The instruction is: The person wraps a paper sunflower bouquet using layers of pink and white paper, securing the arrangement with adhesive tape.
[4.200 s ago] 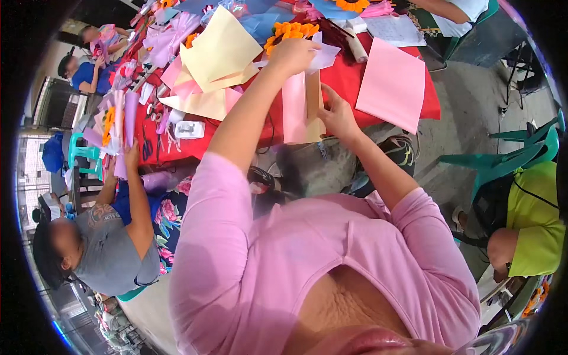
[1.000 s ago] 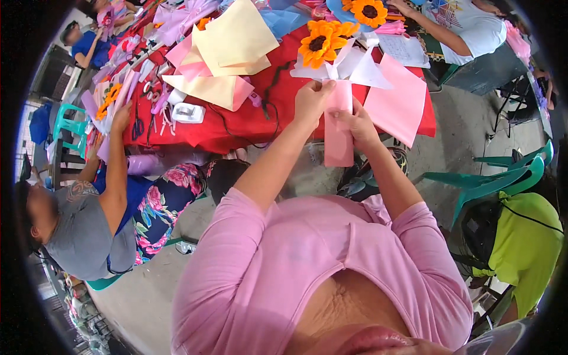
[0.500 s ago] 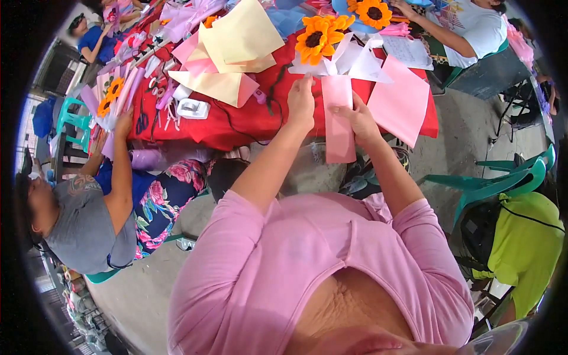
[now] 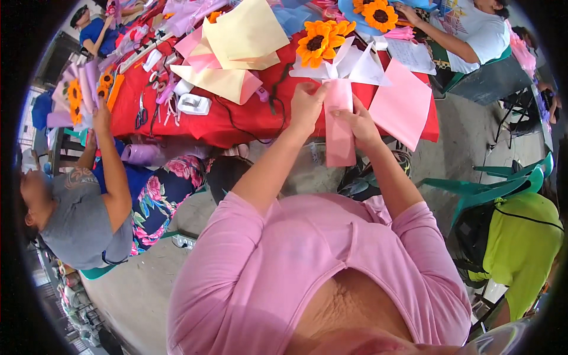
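Note:
A small bouquet stands upright between my hands, its fuzzy orange sunflower with a dark brown centre at the top and white wrapping paper flaring below the bloom. Around its lower part goes a strip of pink paper that hangs past the table edge. My right hand grips the strip from the right, thumb across the front and fingers behind. At the strip's upper left edge, my left hand is closed with its fingertips against the paper.
A red-covered table holds cream paper sheets, a pink sheet, a white tape dispenser and scissors. At left, a co-worker in grey holds another sunflower bouquet. Green chairs stand right.
My left hand has come in to the strip's upper left edge, its fingers now curled there. My right hand keeps its grip. The co-worker at left has shifted their bouquet leftward.

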Motion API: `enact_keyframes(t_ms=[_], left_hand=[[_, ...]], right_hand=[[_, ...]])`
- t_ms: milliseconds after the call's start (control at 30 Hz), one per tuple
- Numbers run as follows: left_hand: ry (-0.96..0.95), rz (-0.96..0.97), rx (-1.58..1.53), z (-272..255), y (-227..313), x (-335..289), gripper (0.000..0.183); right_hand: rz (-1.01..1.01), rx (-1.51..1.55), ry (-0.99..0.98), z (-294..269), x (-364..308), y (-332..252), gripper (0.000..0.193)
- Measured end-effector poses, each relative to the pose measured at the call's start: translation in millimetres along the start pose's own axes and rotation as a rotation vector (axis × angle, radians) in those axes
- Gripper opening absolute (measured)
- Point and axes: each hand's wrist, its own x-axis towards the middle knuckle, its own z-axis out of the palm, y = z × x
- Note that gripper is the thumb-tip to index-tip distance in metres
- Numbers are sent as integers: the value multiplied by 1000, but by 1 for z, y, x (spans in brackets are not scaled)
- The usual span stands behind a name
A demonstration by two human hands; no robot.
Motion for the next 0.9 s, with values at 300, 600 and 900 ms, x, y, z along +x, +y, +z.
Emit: enact_keyframes(t_ms=[300,600,900], left_hand=[[-225,-126,-258,2,4,12,27],[-131,-40,-125,9,7,4,25],[-251,-168,-493,7,6,5,39]], right_hand=[[-10,44,-32,-6,1,12,68],[41,94,-95,-10,0,8,63],[81,108,-142,-15,-6,-8,65]])
